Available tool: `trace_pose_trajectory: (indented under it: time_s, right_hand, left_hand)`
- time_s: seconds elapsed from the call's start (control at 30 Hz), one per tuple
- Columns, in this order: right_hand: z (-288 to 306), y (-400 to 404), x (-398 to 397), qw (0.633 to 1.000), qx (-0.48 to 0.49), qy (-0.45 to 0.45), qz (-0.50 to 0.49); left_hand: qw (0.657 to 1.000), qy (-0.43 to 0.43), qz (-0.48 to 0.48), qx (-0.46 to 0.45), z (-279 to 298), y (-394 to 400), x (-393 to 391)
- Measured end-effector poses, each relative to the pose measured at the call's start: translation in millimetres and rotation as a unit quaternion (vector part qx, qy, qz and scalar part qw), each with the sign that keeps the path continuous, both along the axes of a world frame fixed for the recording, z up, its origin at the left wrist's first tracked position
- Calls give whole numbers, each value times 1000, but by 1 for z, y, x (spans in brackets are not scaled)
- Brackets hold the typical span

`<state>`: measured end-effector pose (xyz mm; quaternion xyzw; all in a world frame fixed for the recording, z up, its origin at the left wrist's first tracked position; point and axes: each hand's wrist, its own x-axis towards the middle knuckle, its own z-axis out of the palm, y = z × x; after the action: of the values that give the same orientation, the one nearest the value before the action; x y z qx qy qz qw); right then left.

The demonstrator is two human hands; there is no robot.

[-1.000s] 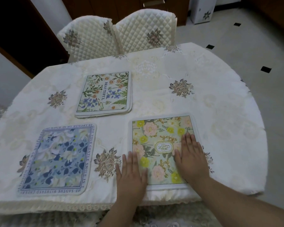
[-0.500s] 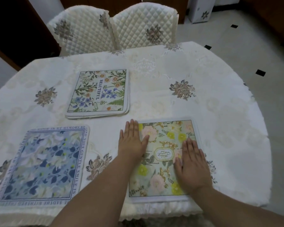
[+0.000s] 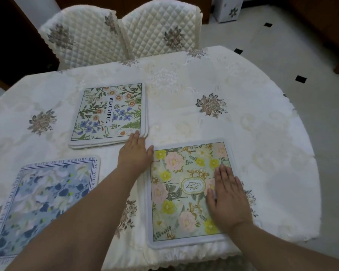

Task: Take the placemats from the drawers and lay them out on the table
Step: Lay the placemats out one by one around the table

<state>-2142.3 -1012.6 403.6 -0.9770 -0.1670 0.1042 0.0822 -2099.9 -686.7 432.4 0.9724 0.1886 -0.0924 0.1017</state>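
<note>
On the table [image 3: 243,124], flat right hand [image 3: 228,198] presses the "GARDEN" placemat [image 3: 176,192]; left hand [image 3: 135,153], fingers seemingly straight, reaches "BEAUTIFUL" stack [image 3: 109,114].

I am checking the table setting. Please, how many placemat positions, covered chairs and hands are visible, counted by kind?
Placemat positions: 3 (blue mat, GARDEN mat, BEAUTIFUL stack, whose layers cannot be counted)
Covered chairs: 2 ()
Hands: 2 (left hand, right hand)
Total: 7
</note>
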Motion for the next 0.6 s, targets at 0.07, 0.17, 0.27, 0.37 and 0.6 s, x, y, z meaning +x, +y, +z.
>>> trace_pose_trajectory:
  time_s: [0.07, 0.17, 0.27, 0.37, 0.6]
  right_hand:
    - [-1, 0, 0, 1000, 1, -2, -2]
    - [-1, -1, 0, 1000, 4, -6, -3]
    - [-2, 0, 0, 1000, 6, -8, -4]
    - [-3, 0, 1, 1000, 8, -12, -3]
    - [-5, -1, 1, 1000, 19, -17, -3]
  left_hand:
    - [1000, 4, -3, 2, -1, 0, -3]
    - [1000, -10, 10, -10, 0, 3, -6]
    - [999, -38, 31, -22, 6, 8, -5]
    - [996, -66, 46, -30, 10, 10, -3]
    - [998, -28, 34, -41, 10, 14, -1]
